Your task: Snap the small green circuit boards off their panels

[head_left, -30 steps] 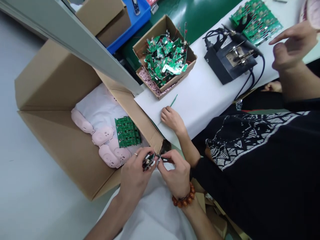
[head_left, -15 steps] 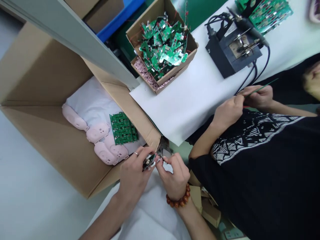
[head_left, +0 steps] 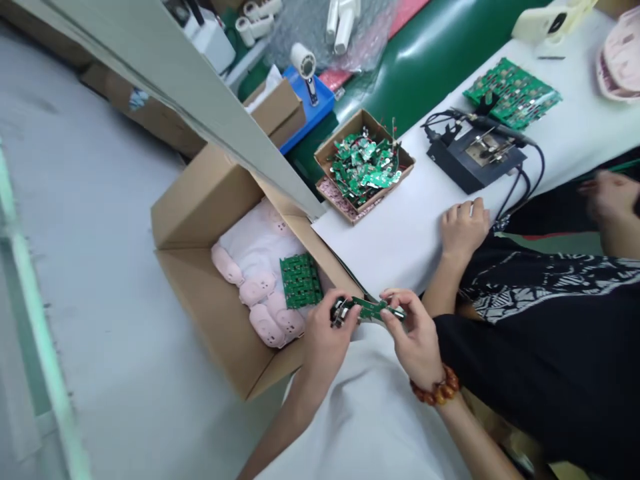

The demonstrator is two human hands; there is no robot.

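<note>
A narrow green circuit board [head_left: 369, 309] stretches between my two hands, above my lap. My left hand [head_left: 325, 339] grips its left end, where a black and silver component [head_left: 340, 312] shows among the fingers. At the other end, the thumb and fingers of my right hand [head_left: 414, 337], with a beaded bracelet at the wrist, pinch the board. Just left of my hands is an open cardboard box [head_left: 213, 313]. Inside it, a panel of green circuit boards [head_left: 301, 280] and several pink plastic housings [head_left: 257, 288] lie on white sheeting [head_left: 255, 243].
On the white-covered table [head_left: 370, 247] stand a carton of loose circuit boards [head_left: 364, 167] and a black soldering station [head_left: 475, 157]. Bagged boards [head_left: 515, 92] lie behind. A co-worker's hand [head_left: 465, 230] rests at the table edge. A grey post [head_left: 240, 113] rises beside the box.
My view has shifted, so things sit further right and the box looks smaller. The circuit board now shows lengthwise between my hands. The co-worker's hands have moved apart.
</note>
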